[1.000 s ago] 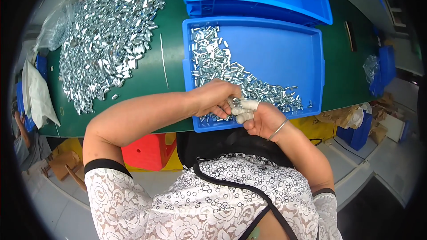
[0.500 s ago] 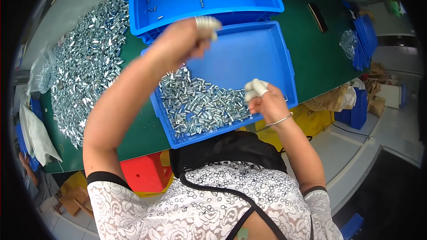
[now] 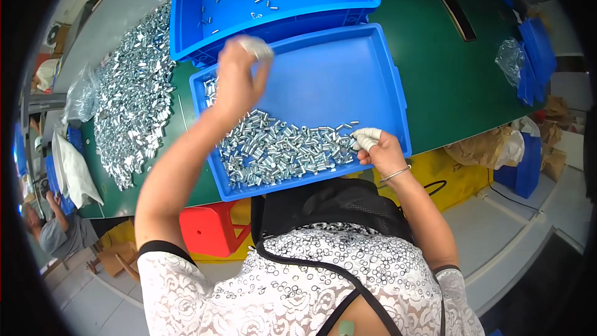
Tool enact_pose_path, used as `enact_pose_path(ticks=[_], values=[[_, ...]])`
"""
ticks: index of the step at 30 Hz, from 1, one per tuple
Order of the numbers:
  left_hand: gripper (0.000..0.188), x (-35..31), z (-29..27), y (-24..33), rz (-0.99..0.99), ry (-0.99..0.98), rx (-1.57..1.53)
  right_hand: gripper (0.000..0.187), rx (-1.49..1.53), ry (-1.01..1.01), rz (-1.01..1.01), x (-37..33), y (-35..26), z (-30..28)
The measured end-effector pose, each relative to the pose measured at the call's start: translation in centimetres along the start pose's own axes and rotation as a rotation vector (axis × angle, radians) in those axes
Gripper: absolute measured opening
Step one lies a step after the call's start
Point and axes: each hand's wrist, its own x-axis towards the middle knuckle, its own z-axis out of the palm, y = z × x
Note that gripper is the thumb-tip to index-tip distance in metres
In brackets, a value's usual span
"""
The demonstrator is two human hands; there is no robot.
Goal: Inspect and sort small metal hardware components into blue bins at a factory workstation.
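Observation:
Small shiny metal sleeves (image 3: 273, 149), some showing hollow ends, lie heaped along the near and left sides of a shallow blue tray (image 3: 390, 93). My left hand (image 3: 239, 81) hangs over the tray's far left part, by the wall of the blue bin behind it. White covers sit on its fingertips; motion smears them, and anything between them cannot be made out. At the right end of the heap, my right hand (image 3: 380, 149) has its white-covered fingers pressed together, low against the sleeves. What they hold is hidden. A thin bangle (image 3: 396, 173) circles that wrist.
The deeper blue bin (image 3: 280, 17) beyond the tray holds scattered sleeves. A large pile of metal pieces (image 3: 134, 87) covers the table's left. On the green table (image 3: 429, 74) lies a phone (image 3: 458, 18). A red stool (image 3: 208, 231) stands below the near edge.
My left hand has moved left and slightly nearer, from the bin's front edge toward the tray's left side. My right hand stays at the heap's right end. The whole view has shifted slightly.

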Motion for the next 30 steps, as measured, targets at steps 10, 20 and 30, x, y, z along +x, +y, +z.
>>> enact_pose_path(ticks=[10, 20, 30], values=[[0.036, -11.9, -3.3, 7.2, -1.359, -0.231, -1.933, 0.017, -0.227, -0.183, -0.145, -0.3, 0.3, 6.0], [0.063, -11.1, -3.5, 7.7, -1.312, -0.344, -2.104, 0.027, -0.478, -0.17, -0.442, -0.1, -2.7, 8.1], [0.083, -8.8, -6.4, 11.4, -1.21, -0.626, -1.88, 0.036, -0.76, -0.434, -0.862, -4.0, -4.3, 8.9]])
